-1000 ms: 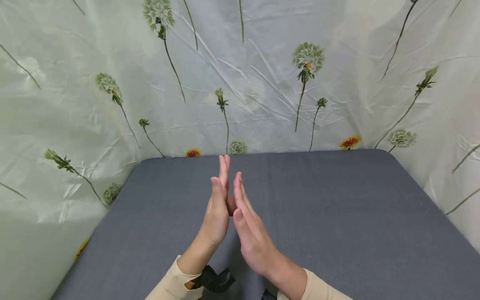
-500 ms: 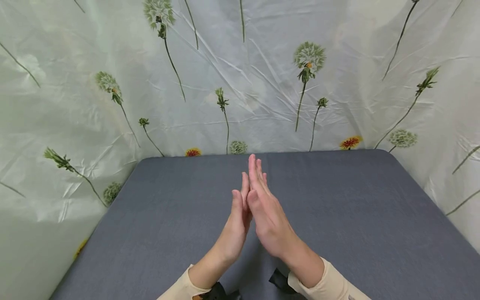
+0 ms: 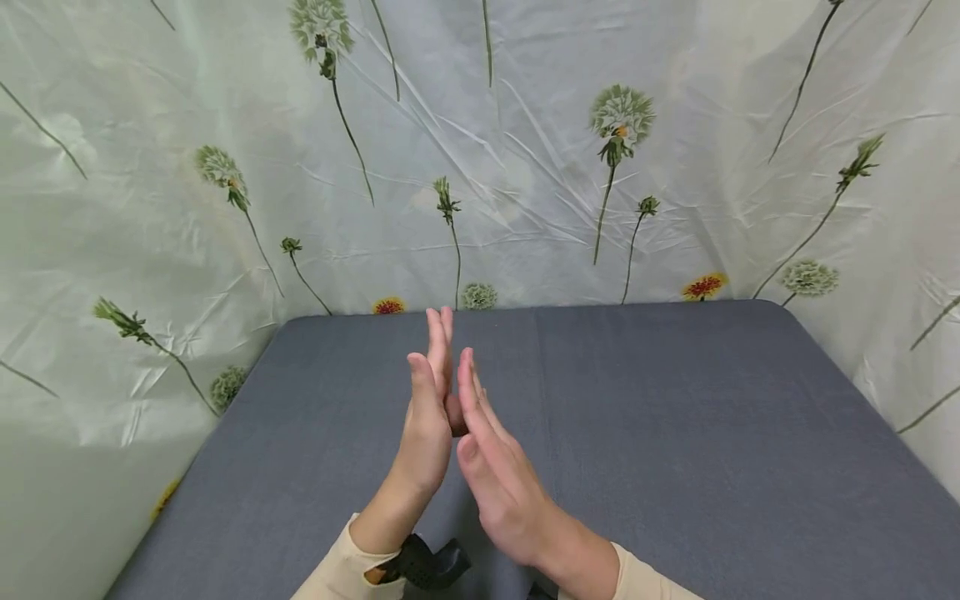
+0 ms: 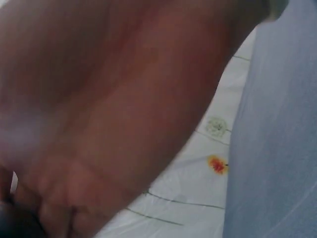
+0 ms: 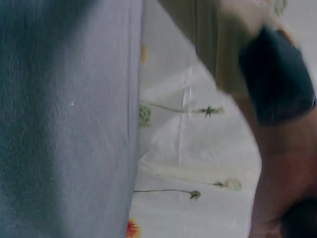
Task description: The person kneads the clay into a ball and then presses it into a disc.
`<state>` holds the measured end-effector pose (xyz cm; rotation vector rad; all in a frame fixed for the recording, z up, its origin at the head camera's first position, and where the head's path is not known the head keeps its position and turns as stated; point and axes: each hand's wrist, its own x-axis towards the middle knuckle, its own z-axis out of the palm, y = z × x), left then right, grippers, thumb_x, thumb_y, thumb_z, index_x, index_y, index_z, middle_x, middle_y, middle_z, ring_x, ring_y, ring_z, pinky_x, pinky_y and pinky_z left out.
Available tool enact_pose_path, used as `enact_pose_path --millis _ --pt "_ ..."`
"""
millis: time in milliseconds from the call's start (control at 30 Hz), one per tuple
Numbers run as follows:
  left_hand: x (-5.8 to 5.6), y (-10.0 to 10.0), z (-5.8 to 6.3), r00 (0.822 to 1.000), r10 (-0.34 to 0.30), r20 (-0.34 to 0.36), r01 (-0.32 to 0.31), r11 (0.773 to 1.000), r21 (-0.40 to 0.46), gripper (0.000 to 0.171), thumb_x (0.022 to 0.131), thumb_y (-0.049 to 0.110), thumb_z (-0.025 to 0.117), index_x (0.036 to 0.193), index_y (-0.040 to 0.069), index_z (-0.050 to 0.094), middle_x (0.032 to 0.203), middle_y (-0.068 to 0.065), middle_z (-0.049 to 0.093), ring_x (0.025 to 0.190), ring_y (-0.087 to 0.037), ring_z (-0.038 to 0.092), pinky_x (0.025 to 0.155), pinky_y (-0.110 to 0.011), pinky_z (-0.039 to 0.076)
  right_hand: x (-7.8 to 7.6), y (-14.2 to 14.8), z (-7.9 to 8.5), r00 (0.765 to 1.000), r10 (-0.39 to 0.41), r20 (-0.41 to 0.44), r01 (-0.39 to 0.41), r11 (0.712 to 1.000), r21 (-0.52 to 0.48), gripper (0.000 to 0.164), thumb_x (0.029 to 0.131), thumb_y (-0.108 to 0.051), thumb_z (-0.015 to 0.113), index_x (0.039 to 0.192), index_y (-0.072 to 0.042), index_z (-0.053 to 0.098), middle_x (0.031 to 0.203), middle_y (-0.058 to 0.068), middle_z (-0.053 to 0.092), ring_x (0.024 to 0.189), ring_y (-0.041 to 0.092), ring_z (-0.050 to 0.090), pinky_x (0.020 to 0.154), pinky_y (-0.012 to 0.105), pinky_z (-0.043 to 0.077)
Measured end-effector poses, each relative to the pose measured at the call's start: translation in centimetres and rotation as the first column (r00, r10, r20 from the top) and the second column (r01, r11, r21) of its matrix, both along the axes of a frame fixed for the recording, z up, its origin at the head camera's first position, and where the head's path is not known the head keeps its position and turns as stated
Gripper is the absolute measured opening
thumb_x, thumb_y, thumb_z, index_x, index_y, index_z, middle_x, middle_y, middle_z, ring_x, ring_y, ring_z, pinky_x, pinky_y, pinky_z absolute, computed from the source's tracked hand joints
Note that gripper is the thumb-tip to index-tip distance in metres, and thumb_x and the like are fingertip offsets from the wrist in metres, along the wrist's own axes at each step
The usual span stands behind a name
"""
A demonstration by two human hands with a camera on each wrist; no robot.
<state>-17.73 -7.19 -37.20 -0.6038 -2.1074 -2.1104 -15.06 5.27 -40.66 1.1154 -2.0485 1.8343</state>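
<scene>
Raised above the table, my left hand and right hand face each other palm to palm, fingers straight and pointing up and away. The left fingertips reach further than the right ones. A narrow gap shows between the palms in the head view, with a shaded brownish patch in it; I cannot tell whether that is part of a hand. The left wrist view is filled mostly by a blurred, shadowed palm. In the right wrist view, the other wrist's black strap-on device appears. No held object is plainly visible.
A grey cloth-covered table with rounded far corners lies beneath the hands. Behind and beside it hangs a pale curtain printed with dandelions. A black device sits at the left wrist by the cream sleeve.
Half a second ago both hands were further right, with the right fingertips ahead. Since then the palms have slid past each other and leftward, much like their position one second ago.
</scene>
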Motion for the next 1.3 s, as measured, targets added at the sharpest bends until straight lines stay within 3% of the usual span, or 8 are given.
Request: enact_pose_path --millis 100,233,433,633,867,1000,1167,1300 --pt "-0.5 0.2 -0.3 0.995 -0.077 0.067 0.073 0.995 0.062 0.084 0.103 0.080 0.002 0.172 0.032 -0.012 0.181 0.017 -0.001 0.169 -0.020 0.002 0.133 -0.060 0.020 0.3 0.2 0.3 0.994 -0.057 -0.092 0.060 0.998 0.032 0.061 0.116 -0.008 0.028 0.173 -0.008 0.006 0.182 0.010 0.002 0.170 0.031 -0.002 0.135 0.025 0.000" --pt "-0.6 1.1 -1.2 0.977 -0.167 0.129 0.151 0.980 0.125 0.087 0.106 0.075 0.004 0.173 0.021 -0.010 0.183 0.005 0.001 0.170 -0.023 0.005 0.135 -0.054 0.012 -0.1 0.8 0.7 0.977 -0.138 -0.165 0.150 0.987 0.059 0.059 0.116 -0.012 0.033 0.172 -0.004 0.014 0.181 0.014 0.009 0.170 0.033 0.002 0.136 0.028 0.002" --pt "0.1 2.9 -2.1 0.968 -0.218 0.123 0.212 0.975 0.060 0.075 0.110 0.068 0.000 0.173 0.028 -0.011 0.182 0.008 -0.008 0.170 -0.025 0.003 0.135 -0.059 0.001 -2.0 2.4 0.6 0.974 -0.194 -0.120 0.202 0.977 0.062 0.057 0.119 -0.021 0.028 0.172 -0.005 0.015 0.181 0.006 0.013 0.170 0.025 0.006 0.136 0.027 0.002" --pt "0.6 2.9 -2.4 0.996 -0.070 0.060 0.077 0.987 -0.142 0.069 0.113 0.058 -0.005 0.172 0.024 -0.007 0.180 0.014 -0.010 0.169 -0.019 -0.011 0.133 -0.063 -0.005 -3.6 2.7 -0.6 0.987 -0.077 0.143 0.078 0.997 0.004 0.059 0.120 -0.038 0.014 0.173 -0.013 0.008 0.182 0.000 0.006 0.167 0.025 0.013 0.123 0.015 0.031" --pt "-0.1 1.4 -1.7 0.990 0.063 -0.123 -0.086 0.979 -0.183 0.072 0.112 0.061 -0.002 0.173 0.022 -0.004 0.181 0.012 -0.005 0.168 -0.016 -0.013 0.133 -0.062 -0.006 -2.3 0.8 -2.0 0.964 0.036 0.264 -0.027 0.999 -0.036 0.061 0.120 -0.035 0.017 0.172 -0.016 -0.008 0.182 -0.001 -0.006 0.168 0.023 -0.003 0.125 0.009 0.009" --pt "-0.9 0.6 -1.3 0.998 0.048 -0.047 -0.053 0.993 -0.104 0.076 0.109 0.069 0.000 0.173 0.027 -0.007 0.180 0.016 -0.004 0.169 -0.017 -0.008 0.135 -0.061 0.005 -0.9 0.2 -1.5 0.986 0.009 0.168 -0.005 1.000 -0.024 0.061 0.120 -0.025 0.025 0.174 -0.018 -0.002 0.182 -0.003 -0.004 0.169 0.022 -0.003 0.130 0.015 0.004" --pt "-1.2 0.7 -1.9 0.992 -0.059 0.109 0.058 0.998 0.016 0.080 0.107 0.073 0.002 0.173 0.028 -0.009 0.181 0.013 -0.007 0.170 -0.023 0.001 0.132 -0.060 0.022 -0.1 0.4 -0.5 0.994 -0.100 -0.053 0.103 0.994 0.045 0.062 0.118 -0.020 0.033 0.174 -0.013 0.007 0.183 0.005 0.004 0.170 0.025 0.000 0.135 0.025 -0.001" --pt "-0.5 2.2 -2.5 0.986 -0.136 0.101 0.134 0.991 0.031 0.075 0.111 0.065 0.001 0.173 0.024 -0.009 0.182 0.006 -0.007 0.169 -0.023 -0.007 0.135 -0.058 0.003 -1.0 1.5 0.3 0.954 -0.198 -0.225 0.216 0.974 0.062 0.061 0.119 -0.027 0.031 0.172 -0.003 0.012 0.181 0.014 0.012 0.169 0.031 0.006 0.137 0.033 0.000"
